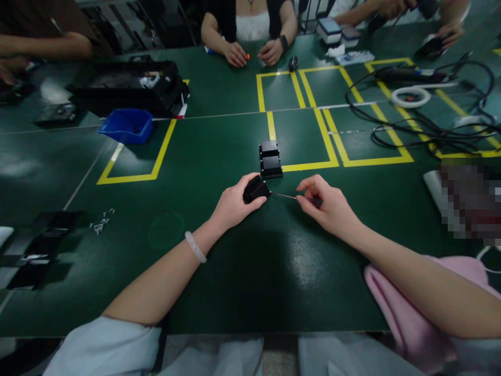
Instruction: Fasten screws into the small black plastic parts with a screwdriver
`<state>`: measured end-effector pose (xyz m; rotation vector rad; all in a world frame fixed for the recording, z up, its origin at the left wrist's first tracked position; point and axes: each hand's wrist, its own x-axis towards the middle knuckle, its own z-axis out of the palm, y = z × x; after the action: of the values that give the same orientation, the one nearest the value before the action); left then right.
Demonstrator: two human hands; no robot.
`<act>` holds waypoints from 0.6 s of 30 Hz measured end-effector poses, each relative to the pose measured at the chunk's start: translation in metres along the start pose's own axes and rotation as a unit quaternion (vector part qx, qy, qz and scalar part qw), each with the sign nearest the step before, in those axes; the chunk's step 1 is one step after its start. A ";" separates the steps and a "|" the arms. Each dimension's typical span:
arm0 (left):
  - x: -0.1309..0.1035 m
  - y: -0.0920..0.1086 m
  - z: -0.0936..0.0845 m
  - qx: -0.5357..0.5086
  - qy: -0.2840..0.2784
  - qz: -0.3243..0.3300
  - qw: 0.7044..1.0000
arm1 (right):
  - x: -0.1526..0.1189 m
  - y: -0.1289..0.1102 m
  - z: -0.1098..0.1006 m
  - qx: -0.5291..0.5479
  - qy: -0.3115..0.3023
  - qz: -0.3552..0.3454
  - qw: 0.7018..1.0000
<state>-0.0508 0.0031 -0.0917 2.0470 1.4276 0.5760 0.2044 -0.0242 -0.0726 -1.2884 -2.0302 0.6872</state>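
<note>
My left hand is closed around a small black block-shaped part, keeping it low over the green table. In my right hand is a screwdriver with a thin metal shaft and a dark handle. Its tip meets the right side of the black part, near a small shiny spot; whether it sits in a screw head is too small to tell. Just beyond my left hand, more black parts of a similar kind stand in a short row, with small bright screws at their edges.
Small screws lie loose at the left, near dark flat pieces. A blue bin stands before black trays. Black cables coil at the right. A pink cloth lies under my right forearm. Co-workers sit across the table.
</note>
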 end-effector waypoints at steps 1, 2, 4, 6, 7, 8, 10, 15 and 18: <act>0.000 0.000 0.000 0.000 0.001 0.001 1.000 | 0.000 0.000 0.000 0.000 0.000 0.003 1.000; 0.000 0.000 0.000 -0.001 0.002 0.002 1.000 | 0.000 -0.001 -0.001 0.002 0.000 0.007 1.000; -0.001 0.000 0.000 -0.003 0.002 0.003 1.000 | -0.001 -0.002 -0.001 0.008 -0.005 0.021 1.000; -0.001 0.001 -0.001 -0.006 -0.004 0.003 1.000 | -0.001 -0.002 -0.002 0.012 -0.011 0.031 0.999; -0.001 0.001 -0.001 -0.005 -0.007 0.002 1.000 | -0.001 -0.002 -0.002 0.011 -0.012 0.031 0.999; -0.001 0.001 -0.001 -0.003 -0.003 0.000 1.000 | -0.001 -0.002 -0.002 0.008 -0.010 0.028 1.000; 0.000 0.000 0.000 -0.007 -0.005 0.001 1.000 | -0.001 -0.002 -0.002 0.001 -0.001 0.017 1.000; 0.000 0.000 0.000 -0.008 -0.001 0.005 1.000 | 0.000 -0.001 -0.001 -0.005 0.009 0.009 1.000; 0.000 0.002 -0.001 -0.006 -0.002 0.004 1.000 | 0.000 -0.001 -0.001 -0.007 0.015 0.008 1.000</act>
<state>-0.0503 0.0030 -0.0899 2.0438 1.4114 0.5825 0.2049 -0.0243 -0.0714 -1.3175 -2.0053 0.6591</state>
